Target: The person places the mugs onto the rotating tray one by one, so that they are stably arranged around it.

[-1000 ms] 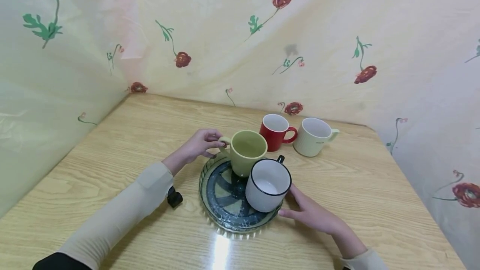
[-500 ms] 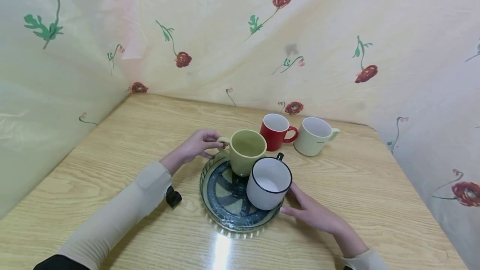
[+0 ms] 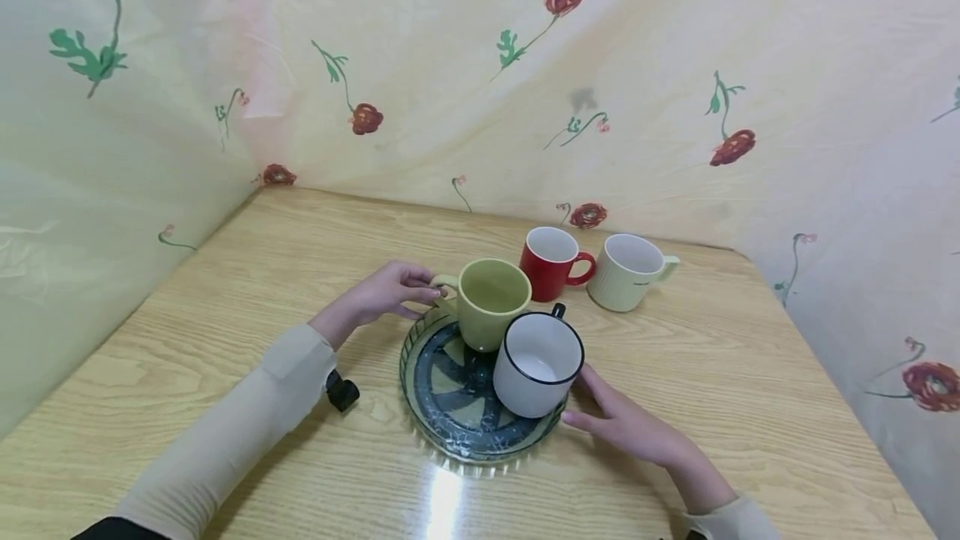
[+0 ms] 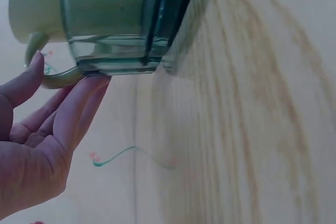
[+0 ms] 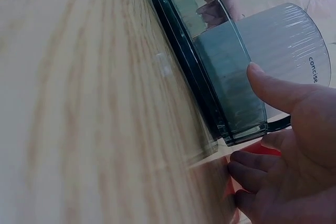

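A round glass dish (image 3: 450,440) with a dark patterned bottom stands on the table. Inside it are a yellow-green mug (image 3: 487,323) and a white enamel mug (image 3: 528,390) with a black rim, side by side. My left hand (image 3: 386,294) pinches the green mug's handle (image 4: 60,80), its thumb and fingers on either side in the left wrist view. At the dish's right side, my right hand (image 3: 630,427) touches near the white mug. In the right wrist view its thumb (image 5: 281,87) lies straight at the dish rim, and the other fingers are loosely bent below.
Behind the dish a red mug (image 3: 547,269) and a cream mug (image 3: 622,277), handles to the right, stand on the wooden table (image 3: 285,248). A flower-print sheet (image 3: 450,65) hangs along the back and sides. Black wrist cameras sit on the sleeves.
The green mug has slid slightly left in the dish, and my left hand with it. The white mug has shifted slightly toward the back. My right hand has barely moved.
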A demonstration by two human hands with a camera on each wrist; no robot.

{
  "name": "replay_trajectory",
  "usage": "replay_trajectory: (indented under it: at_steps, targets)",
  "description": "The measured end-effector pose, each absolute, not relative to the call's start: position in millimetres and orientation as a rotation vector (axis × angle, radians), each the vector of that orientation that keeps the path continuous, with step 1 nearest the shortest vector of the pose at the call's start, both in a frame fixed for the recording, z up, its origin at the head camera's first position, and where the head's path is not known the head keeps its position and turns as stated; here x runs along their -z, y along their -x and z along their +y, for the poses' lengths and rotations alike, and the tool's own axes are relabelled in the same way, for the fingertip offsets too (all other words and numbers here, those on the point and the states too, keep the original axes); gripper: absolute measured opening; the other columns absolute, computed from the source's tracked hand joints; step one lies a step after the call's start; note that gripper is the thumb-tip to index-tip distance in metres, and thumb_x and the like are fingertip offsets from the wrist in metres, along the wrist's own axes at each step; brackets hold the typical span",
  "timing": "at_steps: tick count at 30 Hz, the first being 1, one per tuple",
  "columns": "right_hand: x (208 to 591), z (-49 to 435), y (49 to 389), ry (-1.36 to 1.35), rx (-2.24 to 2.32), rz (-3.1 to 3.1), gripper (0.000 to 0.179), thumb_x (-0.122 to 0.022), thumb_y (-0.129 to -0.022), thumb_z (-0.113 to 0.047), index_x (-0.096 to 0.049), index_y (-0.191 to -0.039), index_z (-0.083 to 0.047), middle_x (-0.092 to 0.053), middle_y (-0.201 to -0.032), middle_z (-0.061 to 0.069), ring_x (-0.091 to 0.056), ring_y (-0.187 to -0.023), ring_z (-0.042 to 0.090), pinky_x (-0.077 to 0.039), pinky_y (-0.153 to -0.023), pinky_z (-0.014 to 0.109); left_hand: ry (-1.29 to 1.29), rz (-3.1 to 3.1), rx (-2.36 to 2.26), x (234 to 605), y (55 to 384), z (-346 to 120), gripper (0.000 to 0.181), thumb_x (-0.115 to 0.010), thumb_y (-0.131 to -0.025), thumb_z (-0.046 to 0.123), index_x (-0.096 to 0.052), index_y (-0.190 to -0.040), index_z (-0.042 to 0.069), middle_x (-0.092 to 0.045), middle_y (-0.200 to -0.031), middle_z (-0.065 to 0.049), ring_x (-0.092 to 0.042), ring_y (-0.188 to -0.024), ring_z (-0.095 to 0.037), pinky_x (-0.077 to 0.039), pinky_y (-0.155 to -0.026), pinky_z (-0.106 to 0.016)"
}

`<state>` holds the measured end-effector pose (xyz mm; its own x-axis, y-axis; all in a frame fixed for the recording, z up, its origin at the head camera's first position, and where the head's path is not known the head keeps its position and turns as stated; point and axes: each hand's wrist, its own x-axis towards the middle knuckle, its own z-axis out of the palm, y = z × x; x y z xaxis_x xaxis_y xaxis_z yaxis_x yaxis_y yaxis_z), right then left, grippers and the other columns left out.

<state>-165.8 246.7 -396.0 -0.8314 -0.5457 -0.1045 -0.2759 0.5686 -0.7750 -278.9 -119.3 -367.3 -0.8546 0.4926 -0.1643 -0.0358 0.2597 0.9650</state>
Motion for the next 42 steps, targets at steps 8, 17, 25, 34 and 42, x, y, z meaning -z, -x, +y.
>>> replay_trajectory:
  at_steps: [8,17,25,34,42]
  targets:
    - [395.1,247.5,165.1,0.653,1.098,2.51,0.085,-0.059,-0.096,-0.035,-0.007,-0.156,-0.005,-0.013,-0.162,0.021,-0.012,-0.148,0.038,-0.011,-0.109,0.007,-0.435,2.055,-1.614,364.4,271.2,-131.2,0.051,-0.056,-0.096,0.006,-0.04,-0.142,-0.008,-0.05,-0.14,-0.029,-0.056,-0.124,-0.039,-0.055,-0.095,-0.046]
    - [395.3,248.0,164.4,0.626,1.119,2.479,0.086,-0.059,-0.096,-0.036,-0.007,-0.155,-0.003,-0.016,-0.161,0.023,-0.016,-0.147,0.04,-0.013,-0.104,0.001,-0.437,2.092,-1.623,360.8,255.6,-155.3,0.053,-0.056,-0.097,0.009,-0.037,-0.145,-0.006,-0.047,-0.144,-0.026,-0.052,-0.128,-0.038,-0.054,-0.098,-0.042]
    - [396.2,248.5,164.6,0.636,1.11,2.491,0.086,-0.059,-0.095,-0.036,-0.007,-0.155,-0.003,-0.016,-0.161,0.023,-0.017,-0.147,0.04,-0.014,-0.107,0.004,-0.463,2.071,-1.663,361.0,240.0,-162.2,0.057,-0.058,-0.096,0.011,-0.034,-0.145,-0.007,-0.043,-0.146,-0.028,-0.048,-0.131,-0.04,-0.051,-0.101,-0.04]
    - [395.5,246.3,164.8,0.62,1.069,2.512,0.087,-0.059,-0.095,-0.038,-0.007,-0.155,-0.003,-0.016,-0.161,0.022,-0.017,-0.148,0.039,-0.018,-0.117,0.024,-0.462,2.133,-1.71,362.2,220.7,-162.6,0.061,-0.06,-0.094,0.007,-0.033,-0.147,-0.003,-0.04,-0.15,-0.024,-0.043,-0.134,-0.043,-0.048,-0.105,-0.04]
    - [394.1,245.1,164.8,0.616,1.05,2.525,0.088,-0.059,-0.095,-0.038,-0.006,-0.155,-0.002,-0.015,-0.161,0.022,-0.017,-0.148,0.04,-0.015,-0.116,0.057,-0.453,2.073,-1.752,362.9,212.5,-158.4,0.065,-0.061,-0.092,0.005,-0.03,-0.148,-0.004,-0.034,-0.152,-0.027,-0.037,-0.138,-0.044,-0.048,-0.106,-0.04]
